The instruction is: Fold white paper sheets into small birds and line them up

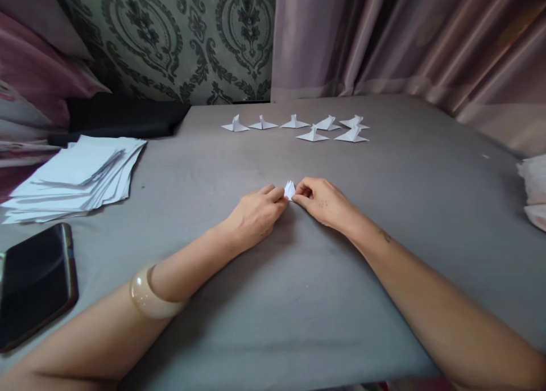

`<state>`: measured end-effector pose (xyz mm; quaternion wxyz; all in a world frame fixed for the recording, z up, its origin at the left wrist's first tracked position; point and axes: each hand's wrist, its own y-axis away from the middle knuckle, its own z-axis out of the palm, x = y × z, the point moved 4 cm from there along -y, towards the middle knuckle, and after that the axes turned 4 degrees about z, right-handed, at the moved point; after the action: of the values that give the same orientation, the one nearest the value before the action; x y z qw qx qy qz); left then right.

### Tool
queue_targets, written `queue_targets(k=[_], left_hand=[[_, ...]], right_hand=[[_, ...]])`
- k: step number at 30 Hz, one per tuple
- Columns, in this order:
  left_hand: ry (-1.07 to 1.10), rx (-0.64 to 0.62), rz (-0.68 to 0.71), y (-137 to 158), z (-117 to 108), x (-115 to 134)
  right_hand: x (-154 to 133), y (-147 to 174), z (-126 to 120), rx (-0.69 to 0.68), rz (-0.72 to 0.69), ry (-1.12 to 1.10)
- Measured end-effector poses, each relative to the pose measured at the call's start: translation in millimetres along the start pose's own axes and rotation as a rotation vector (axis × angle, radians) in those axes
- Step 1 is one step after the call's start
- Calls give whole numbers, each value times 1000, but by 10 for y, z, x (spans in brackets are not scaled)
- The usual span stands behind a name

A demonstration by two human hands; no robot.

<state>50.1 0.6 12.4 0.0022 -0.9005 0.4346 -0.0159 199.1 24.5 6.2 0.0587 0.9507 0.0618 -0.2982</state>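
A small piece of folded white paper with pointed tips is held between my two hands, just above or on the grey cloth at the middle of the table. My left hand pinches its left side, the fingers curled. From the right, my right hand grips the other edge between thumb and forefinger. Parts of the paper are hidden behind my fingertips. Farther back stand several folded white paper birds with spread wings, in a loose row with two set nearer.
A stack of white paper sheets lies at the left, with a dark phone in front of it. Behind the stack rests a folded black cloth. A whitish plastic bag sits at the right edge. Curtains hang behind the grey-covered table.
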Motion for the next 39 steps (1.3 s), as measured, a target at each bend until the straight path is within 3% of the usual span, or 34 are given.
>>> queue_targets(k=[5, 10, 13, 16, 21, 24, 29, 34, 39], left_hand=[[16, 8, -11, 21, -21, 1], [323, 256, -81, 37, -15, -125], [537, 354, -235, 35, -6, -239], [654, 361, -383, 29, 10, -305], [816, 389, -409, 8, 69, -347], [847, 408, -418, -1, 118, -386], [868, 454, -431, -17, 155, -433], [934, 487, -466, -16, 120, -446], [792, 430, -389, 11, -2, -328]], right_hand=[[52, -26, 0, -22, 10, -39], [108, -59, 18, -40, 24, -114], [139, -75, 33, -41, 25, -153], [154, -78, 39, -42, 18, -155], [99, -49, 29, -56, -48, -141], [35, -19, 15, -1, -84, -73], [-132, 97, 19, 142, -258, 160], [-197, 248, 53, 124, -342, 312], [-155, 264, 35, 78, -314, 199]])
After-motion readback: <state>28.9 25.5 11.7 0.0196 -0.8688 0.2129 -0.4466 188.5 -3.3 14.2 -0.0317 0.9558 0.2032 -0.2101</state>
